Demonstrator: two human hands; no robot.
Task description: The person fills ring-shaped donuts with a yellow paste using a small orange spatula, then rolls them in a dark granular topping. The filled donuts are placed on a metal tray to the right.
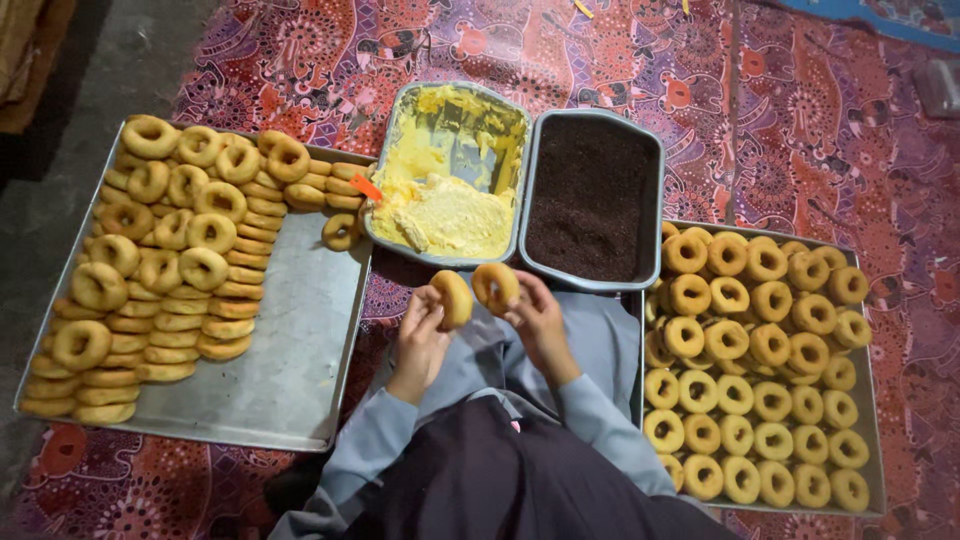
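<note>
My left hand point(418, 330) holds one doughnut half point(453, 297), its cut face turned to the side. The other half point(496, 285), ring-shaped with its hole showing, sits in my right hand point(541, 322). Both halves are held close together, just in front of a metal tub of yellow cream point(447, 180) and a metal tub of dark chocolate sprinkles point(594, 195).
A large metal tray point(290, 350) on my left holds several stacked plain doughnuts point(170, 240). Rows of doughnuts point(760, 370) fill another tray point(875, 480) on my right. An orange spatula handle point(366, 187) pokes from the cream tub. Patterned red cloth point(800, 120) covers the floor.
</note>
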